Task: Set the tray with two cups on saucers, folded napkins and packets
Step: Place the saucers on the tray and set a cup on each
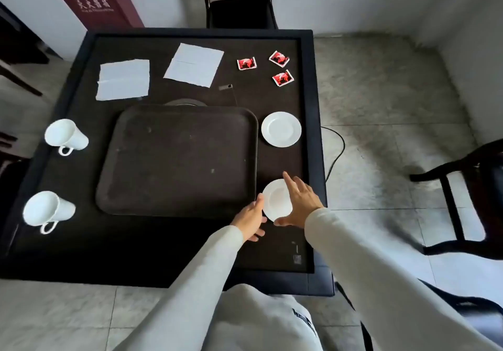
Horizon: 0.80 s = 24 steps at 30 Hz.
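— Where's the tray [177, 160]?
— Middle of the table [280, 244]; far cup [66, 135] and near cup [47, 210] left of it, far saucer [281, 129] and near saucer [275, 198] right.
— Behind it?
— Left napkin [123, 79], right napkin [194, 64], then packets [282, 77] further right.

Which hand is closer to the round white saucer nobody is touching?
Right. The right hand lies nearer the person than the round white saucer, forefinger stretched towards it; the left hand lies further back, leftward.
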Available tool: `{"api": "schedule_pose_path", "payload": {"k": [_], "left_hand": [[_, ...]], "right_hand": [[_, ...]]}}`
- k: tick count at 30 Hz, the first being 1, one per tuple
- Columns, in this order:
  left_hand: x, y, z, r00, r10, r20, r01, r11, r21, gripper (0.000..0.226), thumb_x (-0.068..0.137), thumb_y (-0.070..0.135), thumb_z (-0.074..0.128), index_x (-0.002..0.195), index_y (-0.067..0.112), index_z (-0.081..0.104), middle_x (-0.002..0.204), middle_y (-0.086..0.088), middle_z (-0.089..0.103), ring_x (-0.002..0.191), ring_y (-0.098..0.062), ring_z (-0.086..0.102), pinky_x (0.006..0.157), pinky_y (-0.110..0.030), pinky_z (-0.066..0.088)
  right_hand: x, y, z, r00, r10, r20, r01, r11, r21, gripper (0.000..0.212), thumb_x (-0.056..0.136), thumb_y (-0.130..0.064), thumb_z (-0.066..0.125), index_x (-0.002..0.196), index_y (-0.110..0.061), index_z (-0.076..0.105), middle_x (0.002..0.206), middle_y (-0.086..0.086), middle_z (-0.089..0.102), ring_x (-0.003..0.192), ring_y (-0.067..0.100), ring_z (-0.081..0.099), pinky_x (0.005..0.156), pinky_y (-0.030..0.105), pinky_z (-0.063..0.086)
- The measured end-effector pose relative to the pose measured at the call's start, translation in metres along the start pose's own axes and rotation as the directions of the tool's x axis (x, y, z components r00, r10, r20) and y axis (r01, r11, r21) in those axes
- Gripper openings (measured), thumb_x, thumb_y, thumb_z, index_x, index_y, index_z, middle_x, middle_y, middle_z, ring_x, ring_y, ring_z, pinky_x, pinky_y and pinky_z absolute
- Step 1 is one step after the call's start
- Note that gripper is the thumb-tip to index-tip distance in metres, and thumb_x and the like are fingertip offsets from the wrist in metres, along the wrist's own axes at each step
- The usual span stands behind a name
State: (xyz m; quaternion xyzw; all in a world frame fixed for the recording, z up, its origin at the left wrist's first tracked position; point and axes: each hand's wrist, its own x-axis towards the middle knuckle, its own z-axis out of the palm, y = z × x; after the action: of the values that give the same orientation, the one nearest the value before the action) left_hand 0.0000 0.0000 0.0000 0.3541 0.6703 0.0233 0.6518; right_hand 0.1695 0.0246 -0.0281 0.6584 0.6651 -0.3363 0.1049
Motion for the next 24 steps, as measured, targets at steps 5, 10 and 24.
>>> {"api": "schedule_pose_path", "payload": {"k": [5, 10, 24], "left_hand": [[-0.003, 0.002, 0.019, 0.999, -0.049, -0.015, 0.049, 0.999, 0.0, 0.072, 0.099, 0.073, 0.016, 0.159, 0.034, 0.023, 0.139, -0.005, 0.059, 0.098, -0.024, 0.072, 0.084, -0.04, 0.061], [-0.002, 0.007, 0.024, 0.997, -0.062, -0.052, 0.058, 0.995, -0.078, 0.071, 0.1, 0.071, 0.019, 0.155, 0.028, 0.032, 0.139, -0.005, 0.058, 0.097, -0.023, 0.07, 0.084, -0.038, 0.061], [0.007, 0.005, 0.018, 0.996, -0.075, -0.041, 0.06, 0.958, -0.282, 0.067, 0.101, 0.068, 0.026, 0.15, 0.026, 0.044, 0.127, -0.007, 0.066, 0.099, -0.026, 0.073, 0.086, -0.041, 0.062]], "right_hand": [[0.0, 0.011, 0.016, 0.999, -0.036, -0.009, 0.035, 0.995, -0.093, 0.146, 0.058, -0.055, 0.091, 0.156, -0.038, -0.017, 0.168, 0.012, 0.003, 0.153, 0.035, 0.015, 0.123, 0.05, 0.016], [0.003, 0.013, 0.023, 0.996, -0.056, -0.069, 0.049, 0.993, -0.11, 0.147, 0.059, -0.052, 0.091, 0.155, -0.04, -0.021, 0.168, 0.016, 0.001, 0.154, 0.034, 0.015, 0.123, 0.056, 0.008], [-0.008, 0.018, 0.032, 0.977, -0.006, -0.212, 0.013, 0.999, 0.034, 0.138, 0.059, -0.051, 0.087, 0.158, -0.037, -0.007, 0.162, 0.01, 0.018, 0.145, 0.033, 0.03, 0.124, 0.051, 0.012]]}}
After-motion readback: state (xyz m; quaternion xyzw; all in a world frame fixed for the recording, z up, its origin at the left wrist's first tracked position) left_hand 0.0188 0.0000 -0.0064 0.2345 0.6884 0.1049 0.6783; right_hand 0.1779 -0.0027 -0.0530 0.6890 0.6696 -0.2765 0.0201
